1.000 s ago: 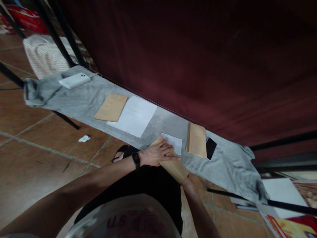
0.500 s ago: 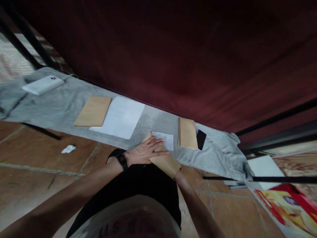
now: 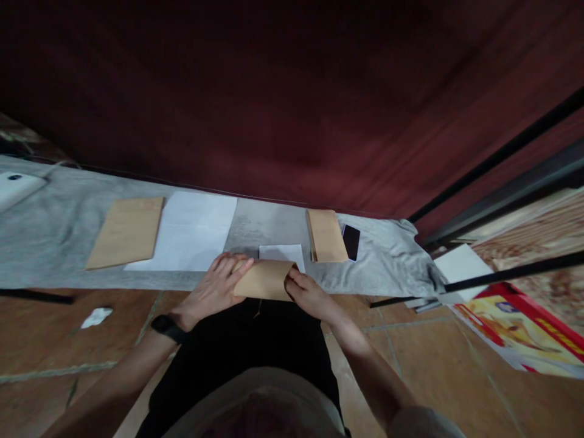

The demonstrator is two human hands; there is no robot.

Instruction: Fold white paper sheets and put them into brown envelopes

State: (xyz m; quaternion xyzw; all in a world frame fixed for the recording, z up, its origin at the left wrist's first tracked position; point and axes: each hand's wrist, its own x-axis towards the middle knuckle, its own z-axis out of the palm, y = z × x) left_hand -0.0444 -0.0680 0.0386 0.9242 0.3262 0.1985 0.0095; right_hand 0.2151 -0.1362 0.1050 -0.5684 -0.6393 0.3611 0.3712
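Observation:
A brown paper envelope (image 3: 264,280) is held above my lap at the front edge of the bench, its open mouth bulging toward the right. My left hand (image 3: 221,283) grips its left end, thumb below and fingers over the top. At the mouth, my right hand (image 3: 308,294) holds the edge, with fingertips partly hidden inside. Just behind the envelope lies a small white paper (image 3: 281,250), partly covered by it. To the right rests a stack of brown envelopes (image 3: 329,236). Another brown envelope pile (image 3: 125,232) lies at the left, overlapping a large white sheet (image 3: 196,228).
A grey cloth (image 3: 264,216) covers the narrow bench. Beside the right stack lies a dark phone (image 3: 351,242); a white device (image 3: 18,188) with a cable sits far left. Black metal bars (image 3: 511,274) and a red-yellow box (image 3: 524,328) are at right. Crumpled tissue (image 3: 97,317) lies on the tiles.
My right hand has drawn back out of the envelope to its mouth. The envelope has turned from slanted to nearly level, and my left hand has shifted to its left end. The view has swung right.

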